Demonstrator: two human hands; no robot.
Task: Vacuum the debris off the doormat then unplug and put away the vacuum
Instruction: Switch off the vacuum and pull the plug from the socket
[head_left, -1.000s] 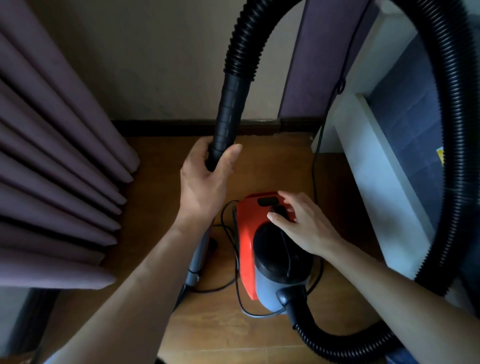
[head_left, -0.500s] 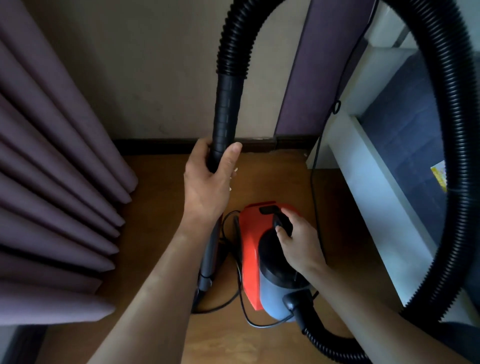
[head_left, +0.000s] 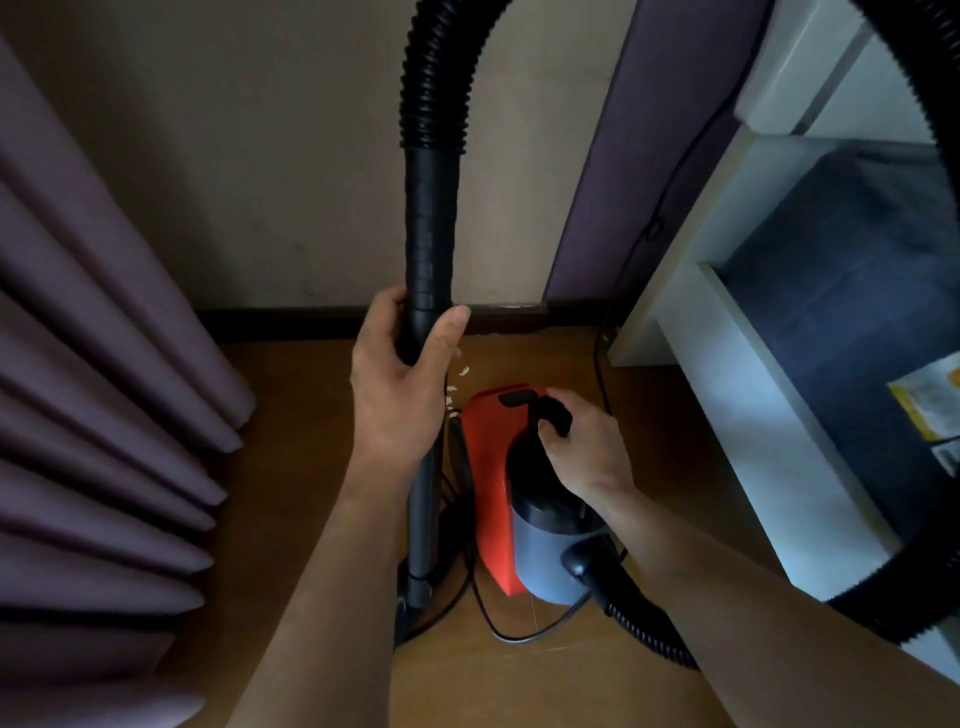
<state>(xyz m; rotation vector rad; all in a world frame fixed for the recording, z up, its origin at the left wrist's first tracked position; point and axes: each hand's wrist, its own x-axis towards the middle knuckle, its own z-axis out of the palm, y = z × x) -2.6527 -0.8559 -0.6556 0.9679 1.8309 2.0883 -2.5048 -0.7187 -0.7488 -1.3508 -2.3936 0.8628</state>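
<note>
Vacuum (head_left: 524, 499) between curtain (head_left: 104, 415) and shelf (head_left: 737, 374)

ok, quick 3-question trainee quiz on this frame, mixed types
1. True or false: the left hand is wrapped around the black tube.
2. What does the right hand hold? A) the vacuum's handle B) the curtain C) the cord
3. Fill in: the vacuum stands on the wooden ____.

Key: 1 true; 2 A; 3 floor
</note>
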